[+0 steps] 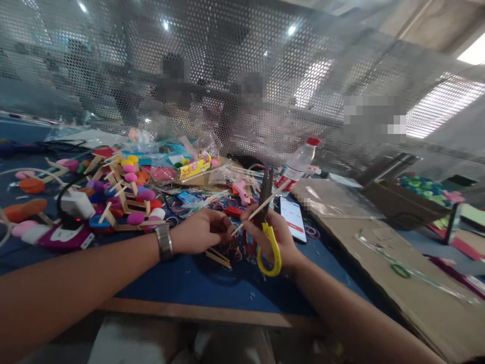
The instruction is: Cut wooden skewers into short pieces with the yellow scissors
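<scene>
My right hand (278, 237) is closed round a pair of scissors with yellow and red handles (270, 247), blades pointing up. My left hand (202, 230), with a metal watch on the wrist, is closed in a pinch on the near end of a thin wooden stick (261, 206). The stick slants up to the right across the scissor blades. Both hands hover over the blue table cover (197, 278), close together, with a few loose wooden sticks (217, 257) lying under them.
A phone (293, 218) lies just right of the hands, a plastic bottle (299, 162) behind it. A heap of stick-and-pompom pieces (121, 194) fills the left, a white charger (76, 203) among them. Cardboard sheets (379, 247) spread right. A perforated metal screen (227, 76) stands behind, people beyond it.
</scene>
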The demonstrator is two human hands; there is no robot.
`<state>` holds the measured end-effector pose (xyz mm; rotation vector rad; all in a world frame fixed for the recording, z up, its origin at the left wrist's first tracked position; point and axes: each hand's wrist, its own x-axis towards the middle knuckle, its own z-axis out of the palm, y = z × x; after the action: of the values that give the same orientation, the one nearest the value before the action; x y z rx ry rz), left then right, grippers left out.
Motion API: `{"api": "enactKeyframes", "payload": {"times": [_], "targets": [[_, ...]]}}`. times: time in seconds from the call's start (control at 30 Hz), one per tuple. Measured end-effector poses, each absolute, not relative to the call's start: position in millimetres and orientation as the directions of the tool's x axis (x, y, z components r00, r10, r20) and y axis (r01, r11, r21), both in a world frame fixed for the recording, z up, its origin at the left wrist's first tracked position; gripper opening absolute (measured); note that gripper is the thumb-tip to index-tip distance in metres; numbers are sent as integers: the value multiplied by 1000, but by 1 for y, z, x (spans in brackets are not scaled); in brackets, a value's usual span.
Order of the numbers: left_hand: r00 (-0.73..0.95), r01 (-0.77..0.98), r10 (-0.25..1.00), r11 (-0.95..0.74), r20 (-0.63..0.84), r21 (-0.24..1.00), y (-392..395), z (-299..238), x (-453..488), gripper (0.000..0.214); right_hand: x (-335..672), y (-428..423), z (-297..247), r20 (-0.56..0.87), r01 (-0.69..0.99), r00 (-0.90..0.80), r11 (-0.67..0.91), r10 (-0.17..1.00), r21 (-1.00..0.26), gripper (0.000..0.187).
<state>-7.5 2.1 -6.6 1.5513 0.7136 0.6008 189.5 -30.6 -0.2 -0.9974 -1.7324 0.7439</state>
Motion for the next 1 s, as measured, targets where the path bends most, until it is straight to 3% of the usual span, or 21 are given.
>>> {"api": "enactKeyframes", "payload": {"times": [0.37, 0.7, 0.83, 1.0], "targets": [[741, 136, 671, -123, -18, 983, 6, -1, -10, 8, 187, -26, 1, 420, 322, -214, 469, 882, -822, 18], [771, 181, 637, -244, 17, 953, 7, -4, -12, 14, 188, -25, 1, 403, 271, -203, 446, 893, -853, 23], [751, 163, 658, -266, 55, 950, 5, -7, -11, 25, 188, -25, 0, 416, 309, -203, 461, 886, -832, 24], [772, 179, 630, -350, 89, 920, 5, -5, -10, 17, 187, -23, 0, 398, 313, -230, 454, 888, -834, 21]]}}
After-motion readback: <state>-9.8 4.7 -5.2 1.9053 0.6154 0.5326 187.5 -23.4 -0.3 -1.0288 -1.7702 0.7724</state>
